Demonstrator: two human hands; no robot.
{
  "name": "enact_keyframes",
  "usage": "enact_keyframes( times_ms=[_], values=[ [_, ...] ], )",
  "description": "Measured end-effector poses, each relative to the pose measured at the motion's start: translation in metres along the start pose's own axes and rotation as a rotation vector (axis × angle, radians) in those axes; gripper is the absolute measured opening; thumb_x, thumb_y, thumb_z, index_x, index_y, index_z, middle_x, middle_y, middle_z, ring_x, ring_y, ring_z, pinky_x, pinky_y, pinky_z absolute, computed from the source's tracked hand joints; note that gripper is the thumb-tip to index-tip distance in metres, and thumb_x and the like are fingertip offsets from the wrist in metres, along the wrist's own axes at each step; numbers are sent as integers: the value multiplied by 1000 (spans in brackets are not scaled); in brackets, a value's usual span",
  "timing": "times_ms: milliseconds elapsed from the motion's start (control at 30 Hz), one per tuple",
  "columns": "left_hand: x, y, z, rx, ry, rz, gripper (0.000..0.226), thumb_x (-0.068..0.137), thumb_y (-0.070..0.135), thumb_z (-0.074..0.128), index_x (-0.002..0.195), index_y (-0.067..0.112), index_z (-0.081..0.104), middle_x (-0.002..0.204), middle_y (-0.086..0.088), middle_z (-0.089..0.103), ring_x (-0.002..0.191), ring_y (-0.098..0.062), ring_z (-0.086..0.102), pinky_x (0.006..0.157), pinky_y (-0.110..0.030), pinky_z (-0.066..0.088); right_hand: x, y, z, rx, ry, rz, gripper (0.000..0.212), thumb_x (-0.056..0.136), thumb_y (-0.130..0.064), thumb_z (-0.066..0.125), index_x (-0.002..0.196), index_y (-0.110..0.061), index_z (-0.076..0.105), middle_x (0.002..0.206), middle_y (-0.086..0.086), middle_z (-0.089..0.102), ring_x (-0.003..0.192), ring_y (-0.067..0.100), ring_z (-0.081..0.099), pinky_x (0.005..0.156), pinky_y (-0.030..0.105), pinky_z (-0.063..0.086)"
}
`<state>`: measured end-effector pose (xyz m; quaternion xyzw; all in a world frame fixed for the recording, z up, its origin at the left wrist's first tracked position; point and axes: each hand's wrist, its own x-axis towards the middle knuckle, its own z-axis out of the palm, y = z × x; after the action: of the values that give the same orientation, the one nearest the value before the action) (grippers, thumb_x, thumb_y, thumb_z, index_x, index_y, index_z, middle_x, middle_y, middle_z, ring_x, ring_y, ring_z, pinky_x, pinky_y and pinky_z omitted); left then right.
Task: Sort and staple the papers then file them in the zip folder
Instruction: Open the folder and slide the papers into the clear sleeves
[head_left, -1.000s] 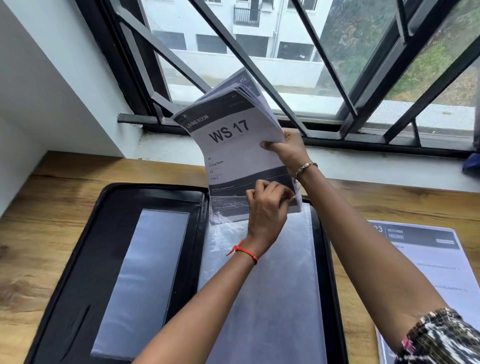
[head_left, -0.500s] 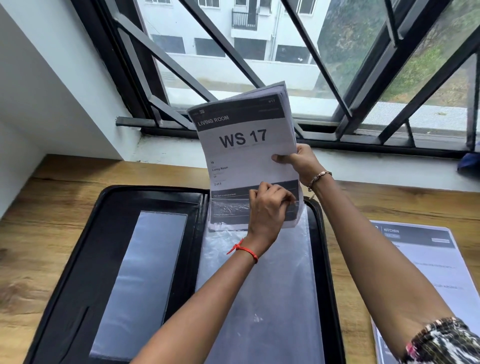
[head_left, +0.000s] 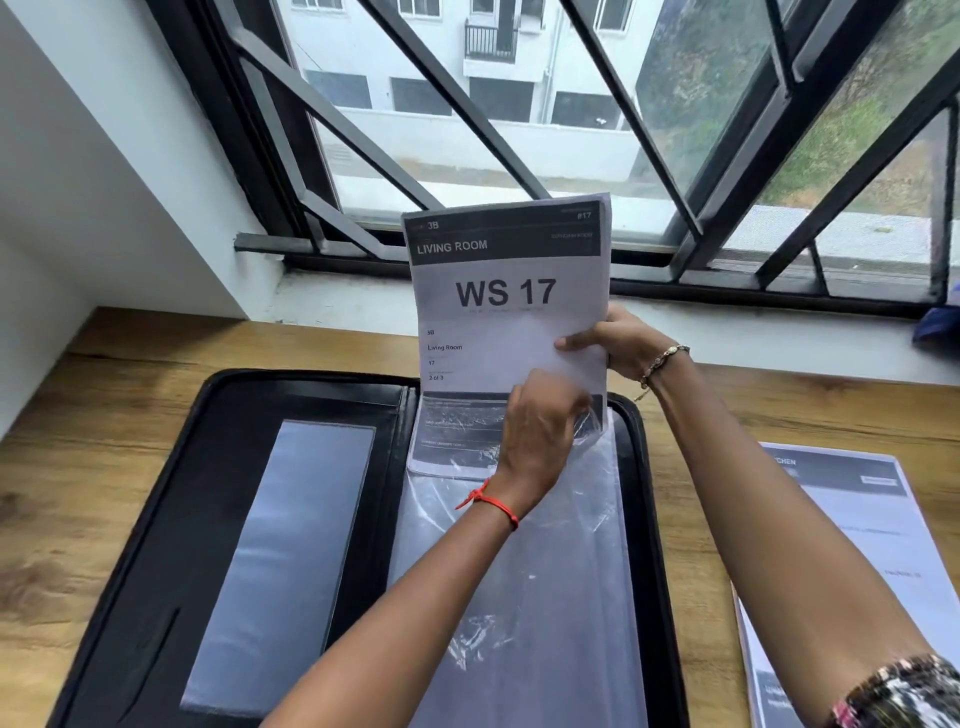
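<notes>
A black zip folder (head_left: 171, 519) lies open on the wooden table, with clear plastic sleeves (head_left: 550, 597) on its right half. A paper bundle headed "LIVING ROOM WS 17" (head_left: 498, 312) stands upright above the sleeves, its bottom edge inside the top sleeve. My right hand (head_left: 618, 340) grips the bundle's right edge, thumb across the front. My left hand (head_left: 540, 436) pinches the sleeve's opening at the bundle's lower right. A second paper bundle headed "KITCHEN" (head_left: 852, 545) lies flat on the table right of the folder.
A barred window (head_left: 519, 130) and white sill run along the table's far edge. A white wall stands at the left. Something blue (head_left: 935, 325) sits on the sill at the far right. Bare wood (head_left: 78, 415) shows left of the folder.
The bundle has turned from tilted to upright and squared up, and has slid lower into the sleeve. Both hands kept their hold.
</notes>
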<state>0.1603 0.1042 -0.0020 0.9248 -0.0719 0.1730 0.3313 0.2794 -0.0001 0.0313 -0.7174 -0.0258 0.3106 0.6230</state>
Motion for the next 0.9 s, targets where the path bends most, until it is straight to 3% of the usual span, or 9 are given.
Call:
enact_keyframes(
  times_ms=[133,233,400,533,733,900],
  values=[
    [-3,4,2,9,-132,-4,11,79,11,58,82,9,68,85,-7,68,89,-28,54,72,-38,40,2,-11,6,-40,60,-92,34,74,18,60,101,-2,57,89,5,62,83,18,60,74,23,55],
    [-3,9,1,52,-199,-41,20,78,23,54,83,11,69,86,-5,68,93,-24,51,76,-36,34,5,-20,8,-94,23,-106,31,73,16,62,95,-5,60,93,7,61,87,19,59,80,32,54],
    [2,12,-1,57,-179,-21,16,81,24,60,81,12,69,87,-3,69,94,-22,49,77,-36,30,12,-26,10,-116,5,-128,30,73,16,62,92,-7,60,92,8,61,87,22,60,84,35,53],
    [4,14,2,68,-107,-33,16,81,26,61,80,13,70,87,-1,70,92,-22,49,73,-34,25,17,-28,15,-151,60,-133,35,72,15,63,104,3,57,99,17,59,94,30,58,89,44,50],
    [11,16,9,59,6,-88,9,74,21,71,71,14,67,77,0,68,84,-27,54,71,-33,28,11,-29,23,-174,51,-142,27,75,17,58,98,3,59,81,9,61,73,19,59,67,25,54],
    [18,17,9,91,98,-80,16,77,25,54,77,12,64,80,-2,65,82,-29,55,65,-33,36,-2,-21,18,-168,-48,-57,25,78,18,54,80,-7,56,75,6,55,67,12,56,59,15,50]
  ],
)
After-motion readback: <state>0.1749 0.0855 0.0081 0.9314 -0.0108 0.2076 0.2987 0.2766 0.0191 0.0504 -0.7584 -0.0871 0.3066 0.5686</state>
